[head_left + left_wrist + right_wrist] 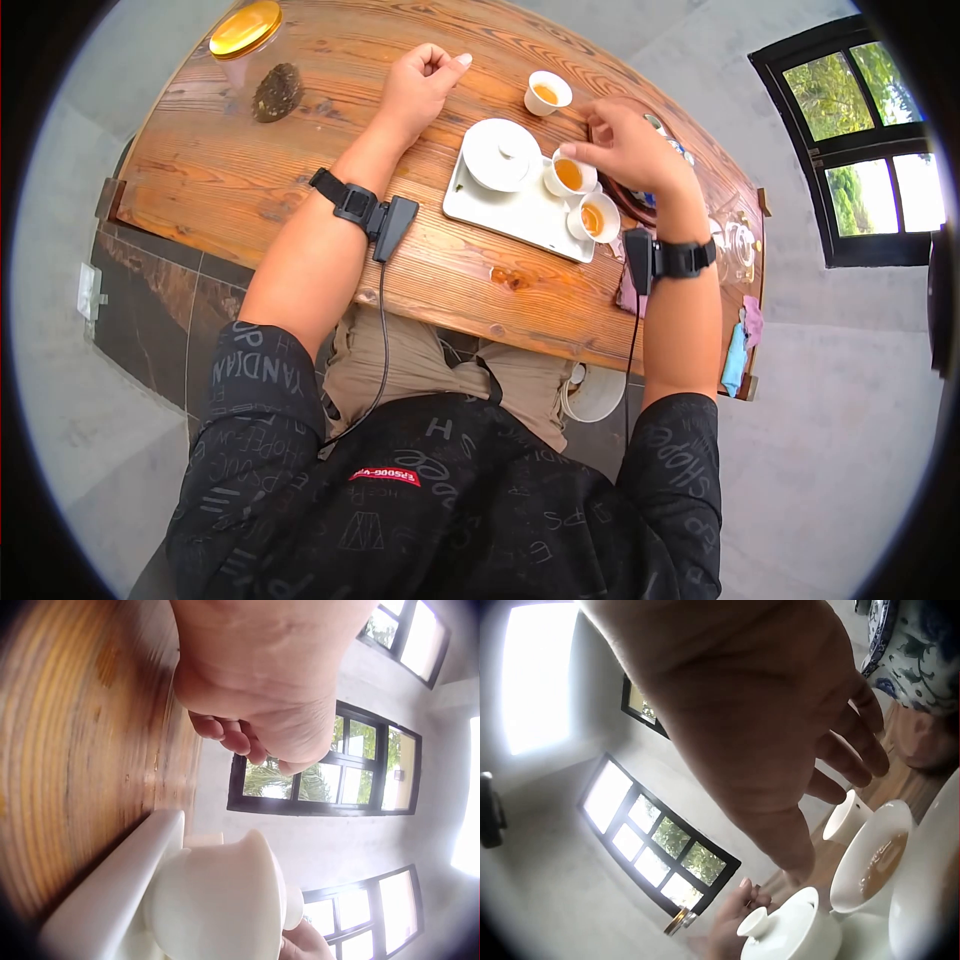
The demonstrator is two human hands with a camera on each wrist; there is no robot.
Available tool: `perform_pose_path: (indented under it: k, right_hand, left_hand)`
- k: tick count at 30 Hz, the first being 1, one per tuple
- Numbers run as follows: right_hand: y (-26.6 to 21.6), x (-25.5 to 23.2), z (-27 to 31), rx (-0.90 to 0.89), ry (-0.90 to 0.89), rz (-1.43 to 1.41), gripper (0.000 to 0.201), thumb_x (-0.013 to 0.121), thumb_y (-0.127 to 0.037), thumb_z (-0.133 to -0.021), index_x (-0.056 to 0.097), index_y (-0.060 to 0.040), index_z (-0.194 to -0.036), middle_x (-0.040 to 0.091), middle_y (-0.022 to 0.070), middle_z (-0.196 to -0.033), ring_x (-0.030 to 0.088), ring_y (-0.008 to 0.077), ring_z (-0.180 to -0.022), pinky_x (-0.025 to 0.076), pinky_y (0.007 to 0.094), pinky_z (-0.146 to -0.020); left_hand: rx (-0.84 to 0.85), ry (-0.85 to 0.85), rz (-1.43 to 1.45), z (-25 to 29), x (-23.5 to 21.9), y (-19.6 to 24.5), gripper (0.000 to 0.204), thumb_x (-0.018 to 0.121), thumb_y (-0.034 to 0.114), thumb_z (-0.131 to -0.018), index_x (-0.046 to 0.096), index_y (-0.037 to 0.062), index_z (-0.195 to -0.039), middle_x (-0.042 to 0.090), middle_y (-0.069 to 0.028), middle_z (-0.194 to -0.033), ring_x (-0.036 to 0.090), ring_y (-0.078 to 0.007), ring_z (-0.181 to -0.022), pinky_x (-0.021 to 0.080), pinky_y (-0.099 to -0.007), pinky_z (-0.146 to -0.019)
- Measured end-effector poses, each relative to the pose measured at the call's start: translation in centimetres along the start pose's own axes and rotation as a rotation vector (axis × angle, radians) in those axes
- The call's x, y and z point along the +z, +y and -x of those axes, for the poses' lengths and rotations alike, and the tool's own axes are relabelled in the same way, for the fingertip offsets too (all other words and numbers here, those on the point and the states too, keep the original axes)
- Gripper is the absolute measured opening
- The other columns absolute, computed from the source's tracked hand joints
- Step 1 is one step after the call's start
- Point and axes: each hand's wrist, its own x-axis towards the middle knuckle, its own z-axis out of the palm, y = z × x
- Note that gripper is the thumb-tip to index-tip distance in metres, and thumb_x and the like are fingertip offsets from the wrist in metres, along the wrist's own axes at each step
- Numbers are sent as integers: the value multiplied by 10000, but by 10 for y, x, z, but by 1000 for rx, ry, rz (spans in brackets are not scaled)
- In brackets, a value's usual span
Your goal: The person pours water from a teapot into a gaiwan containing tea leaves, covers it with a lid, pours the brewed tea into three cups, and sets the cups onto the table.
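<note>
My left hand (420, 85) rests at the table beyond the white tray (515, 232), fingers loosely curled and holding nothing. A lidded white gaiwan (490, 165) stands on the tray's left half. To its right are two white cups of amber tea: one cup (557, 188) beside the gaiwan, the other cup (607, 226) at the tray's near right corner. My right hand (640, 150) hovers over the farther one, its thumb overlapping the rim in the head view. In the right wrist view its fingers (844, 757) hang relaxed and spread, gripping nothing. A third tea cup (541, 104) stands beyond the tray.
A blue-and-white porcelain vessel (922, 660) stands to the right, by a round dark tray (640, 212). A yellow-lidded jar (246, 30) and a dark tea clump (278, 93) are far left. Glassware (738, 250) and cloths (735, 360) lie right. A bucket (597, 395) stands below the table.
</note>
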Motion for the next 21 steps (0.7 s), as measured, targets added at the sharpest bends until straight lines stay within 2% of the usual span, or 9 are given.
perform_pose_path:
  k: [2, 3, 5, 6, 11, 17, 19, 21]
  right_hand:
    - [2, 8, 16, -45, 12, 42, 781, 786, -448, -774, 556, 45, -1335, 653, 293, -1162, 615, 398, -1146, 500, 427, -967]
    - [0, 12, 20, -42, 14, 41, 781, 786, -448, -774, 556, 45, -1335, 653, 293, -1162, 615, 398, -1146, 500, 427, -967]
    - [-6, 21, 26, -93, 19, 179, 720, 778, -440, -782, 587, 54, -1270, 661, 283, -1136, 624, 391, -1123, 507, 421, -952]
    - [-5, 28, 26, -138, 63, 228, 656, 788, -402, -780, 599, 33, -1234, 689, 237, -1060, 653, 396, -1012, 516, 432, -882]
    - [-11, 37, 23, -48, 0, 230, 547, 759, -327, -784, 601, 20, -1176, 676, 260, -1094, 645, 400, -1045, 517, 440, -892]
    - [-19, 33, 26, -68, 91, 214, 542, 752, -279, -767, 597, 8, -1200, 678, 251, -1073, 645, 389, -1039, 520, 436, -890]
    - [-21, 30, 32, -107, 175, 262, 442, 705, -270, -779, 608, -21, -1130, 678, 200, -1063, 669, 351, -994, 550, 434, -850]
    - [-28, 23, 41, -136, 213, 254, 447, 712, -267, -776, 610, -28, -1139, 677, 199, -1058, 669, 353, -988, 551, 434, -841]
  left_hand:
    - [5, -7, 9, 0, 0, -2, 296, 740, 243, -919, 562, 84, -744, 480, 75, -664, 383, -34, -594, 331, -219, -518]
    - [5, -9, 1, 0, 0, -2, 297, 739, 242, -919, 559, 85, -743, 475, 76, -663, 378, -33, -592, 326, -218, -517]
    - [3, -18, -6, 0, -1, -3, 298, 738, 240, -920, 557, 85, -742, 471, 78, -661, 374, -31, -591, 321, -218, -515]
    - [-6, -30, -20, -1, -2, -4, 294, 724, 247, -931, 550, 96, -749, 488, 69, -659, 395, -33, -597, 338, -210, -535]
    - [-11, -46, -12, -2, -4, -7, 286, 710, 252, -943, 546, 105, -761, 510, 57, -654, 421, -34, -601, 357, -201, -556]
    - [-16, -41, -26, -1, -4, -5, 274, 709, 253, -944, 559, 100, -774, 515, 56, -655, 427, -34, -599, 361, -201, -557]
    - [-1, -47, -48, -2, -5, -6, 272, 706, 257, -947, 563, 99, -777, 513, 57, -657, 431, -35, -605, 363, -200, -561]
    - [-1, -44, -44, -2, -4, -7, 272, 705, 258, -948, 564, 100, -777, 512, 57, -660, 432, -35, -610, 364, -199, -564]
